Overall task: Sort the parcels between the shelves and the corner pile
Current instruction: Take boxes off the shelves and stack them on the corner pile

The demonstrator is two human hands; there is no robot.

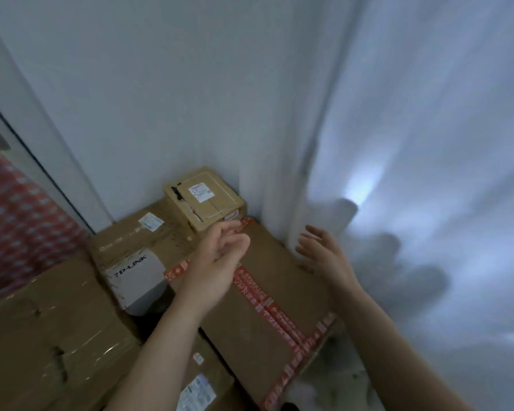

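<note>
Neither hand holds anything. Left hand [220, 252]: fingers loosely curled, nothing between them, hovering over the far end of the large red-taped box [279, 280]. Right hand [321, 253]: fingers spread and straight, at the far right edge of the same box; contact with the cardboard cannot be told.

Red-taped box: lies flat, tilted toward the lower right, one far corner close to the wall corner [250, 129].

Small brown parcel [204, 198]: white label on top, sits just beyond the red-taped box's far end, tight in the corner.

Flat brown box [143, 232]: white label, left of the red-taped box, against the wall.

White TP-LINK box [137, 280]: just left of the red-taped box, in front of the flat one.

Big carton [51, 336] with shiny clear tape: further left and nearer the camera.

Labelled parcel [202, 384]: below the red-taped box's near left side.

Pale sheeting [428, 143] hangs to its right, blurred.
</note>
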